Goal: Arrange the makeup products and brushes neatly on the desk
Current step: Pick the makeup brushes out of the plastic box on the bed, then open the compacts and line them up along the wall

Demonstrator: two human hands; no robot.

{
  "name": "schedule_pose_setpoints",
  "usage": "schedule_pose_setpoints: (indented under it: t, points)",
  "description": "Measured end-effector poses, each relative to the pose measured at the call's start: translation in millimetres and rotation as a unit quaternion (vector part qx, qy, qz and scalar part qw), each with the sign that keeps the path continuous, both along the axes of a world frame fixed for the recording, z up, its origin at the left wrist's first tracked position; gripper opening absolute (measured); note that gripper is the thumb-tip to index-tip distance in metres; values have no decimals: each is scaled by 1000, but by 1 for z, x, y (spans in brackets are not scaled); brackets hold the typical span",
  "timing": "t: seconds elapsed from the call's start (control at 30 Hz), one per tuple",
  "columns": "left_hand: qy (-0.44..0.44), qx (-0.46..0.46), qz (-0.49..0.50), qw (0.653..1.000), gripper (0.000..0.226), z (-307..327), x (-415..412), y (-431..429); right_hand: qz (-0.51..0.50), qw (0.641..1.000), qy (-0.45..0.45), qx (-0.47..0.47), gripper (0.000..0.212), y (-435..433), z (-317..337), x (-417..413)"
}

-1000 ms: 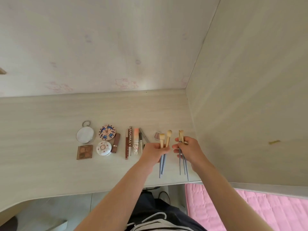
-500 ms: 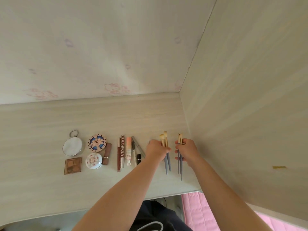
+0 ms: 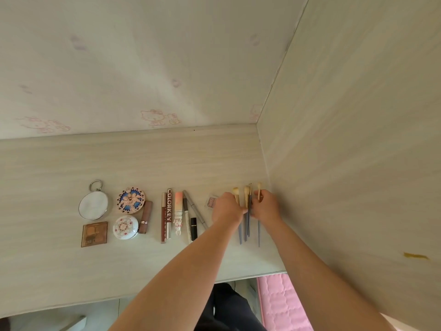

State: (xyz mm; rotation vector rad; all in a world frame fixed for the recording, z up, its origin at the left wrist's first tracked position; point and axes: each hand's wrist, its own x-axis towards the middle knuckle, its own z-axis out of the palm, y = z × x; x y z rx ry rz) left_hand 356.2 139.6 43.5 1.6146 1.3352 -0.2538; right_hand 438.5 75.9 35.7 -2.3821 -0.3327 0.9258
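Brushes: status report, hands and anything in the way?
Left hand and right hand both down on brushes, lying side by side on desk. Small pink palette close left. Side wall close right.

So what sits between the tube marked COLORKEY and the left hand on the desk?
In the head view, between the COLORKEY tube and the left hand lie a pink tube, a white pen, a black lipstick, a grey pencil and a small pink pan.
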Motion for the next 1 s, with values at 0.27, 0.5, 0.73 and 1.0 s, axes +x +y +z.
schedule_pose_setpoints:
  t: [0.27,0.5,0.73,1.0]
  points:
    - [32,52,-14,998,27,-2,2,1,15,999,-44,-17,32,-8,-3,2]
    - [30,76,-33,996,16,-4,-7,0,17,998,-56,13,28,-22,0,-7]
    - [-17,123,-44,991,23,9,-30,-7,95,993,-66,27,28,-38,12,-21]
    - [-27,254,-31,966,26,21,-90,-25,276,950,-146,4,36,-53,27,-44]
